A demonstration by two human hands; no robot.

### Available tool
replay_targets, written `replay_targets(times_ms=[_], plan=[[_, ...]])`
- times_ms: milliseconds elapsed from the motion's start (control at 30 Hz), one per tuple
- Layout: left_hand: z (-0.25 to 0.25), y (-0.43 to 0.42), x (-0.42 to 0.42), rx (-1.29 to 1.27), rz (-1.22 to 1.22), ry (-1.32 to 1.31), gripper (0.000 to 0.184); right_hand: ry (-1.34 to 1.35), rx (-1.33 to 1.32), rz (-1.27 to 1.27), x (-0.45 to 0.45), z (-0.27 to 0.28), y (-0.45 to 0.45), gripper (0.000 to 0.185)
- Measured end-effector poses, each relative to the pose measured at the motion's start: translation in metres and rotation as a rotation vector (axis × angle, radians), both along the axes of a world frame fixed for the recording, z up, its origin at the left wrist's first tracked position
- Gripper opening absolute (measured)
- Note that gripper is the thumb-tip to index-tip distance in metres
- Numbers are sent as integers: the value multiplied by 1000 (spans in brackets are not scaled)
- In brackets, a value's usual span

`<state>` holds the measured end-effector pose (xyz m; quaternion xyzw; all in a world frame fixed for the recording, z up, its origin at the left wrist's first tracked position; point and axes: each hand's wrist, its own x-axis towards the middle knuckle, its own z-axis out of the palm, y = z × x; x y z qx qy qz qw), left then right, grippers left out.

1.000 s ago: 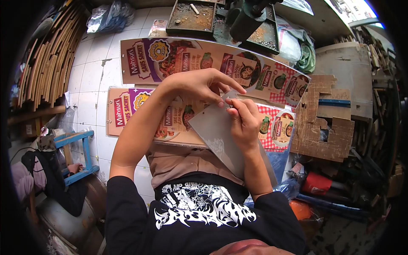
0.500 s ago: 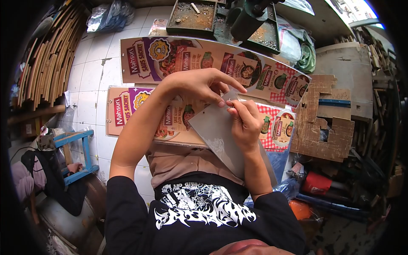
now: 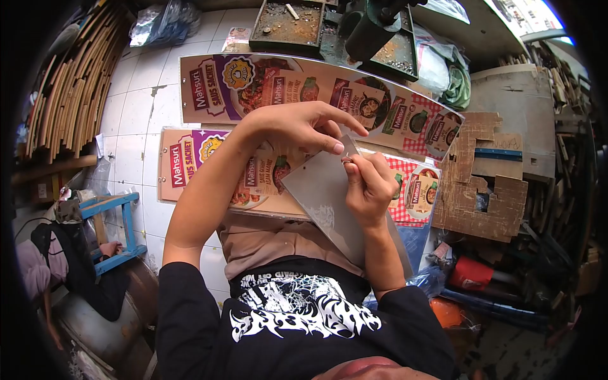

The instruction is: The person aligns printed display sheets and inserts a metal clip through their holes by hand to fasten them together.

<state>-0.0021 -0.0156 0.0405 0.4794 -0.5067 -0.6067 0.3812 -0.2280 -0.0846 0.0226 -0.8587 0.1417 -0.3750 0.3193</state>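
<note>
A flat grey sheet rests slanted across my lap, a small hole near its left corner. My left hand is at its top corner, thumb pressed on the face and index finger stretched out past the edge; the other fingers are partly hidden. Just below that corner my right hand is closed in a pinch on a small, thin, wire-like loop, too small to make out fully. Beneath the sheet lies a printed Mahsuri sauce strip, with metal eyelets at its left end.
A second printed strip lies beyond the first. Past it stands a dark machine with metal trays of scraps. Cut brown board lies at right, a blue frame at left. Stacked strips lean far left.
My right hand has drawn slightly down and right from the sheet's corner, with the thin loop now showing at its fingertips. My left thumb has slid a little right on the sheet.
</note>
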Motion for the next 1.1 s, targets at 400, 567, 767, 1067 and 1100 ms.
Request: replay_targets(times_ms=[400,567,767,1067,1100], plan=[[-10,-5,1,-15,13,-37,43,31,-7,22,0,0,0,5],[-19,-7,1,-157,18,-64,44,60,-23,35,1,1,0,5],[-14,-4,0,-2,9,-8,51,99,25,-9,3,-1,3,10],[-11,-3,2,31,-8,-14,56,29,156,-81,5,-5,3,18],[-10,-2,1,46,-10,4,57,37,109,-78,5,-5,2,18]])
